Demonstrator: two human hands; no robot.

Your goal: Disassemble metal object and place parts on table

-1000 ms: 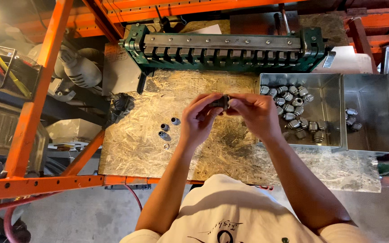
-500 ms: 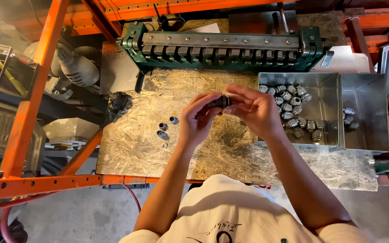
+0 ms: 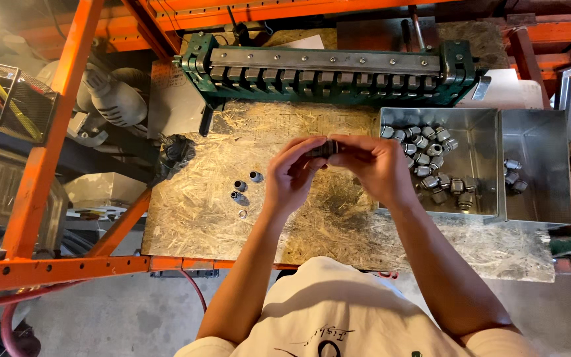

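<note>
Two hands, left hand (image 3: 292, 175) and right hand (image 3: 375, 165), pinch one small dark fitting (image 3: 323, 148) between closed fingertips above the surface (image 3: 199, 218), its long axis left-right, three loose fittings (image 3: 242, 188) lying leftward.

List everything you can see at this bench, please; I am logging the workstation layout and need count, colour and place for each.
Small fitting: one, dark metal, pinched between both hands above the board.
Loose fittings: about three plus a ring, grey, on the board left of the hands.
Chipboard top: one, tan, under the hands.
Metal bin: one, grey, right of the hands, holding many grey fittings.
Second bin: one, grey, far right, a few fittings.
Green machine: one, behind the board.
Orange rack: frame at left and top.
Wire basket: one, black, far left.
Left hand: on the fitting.
Right hand: on the fitting.
</note>
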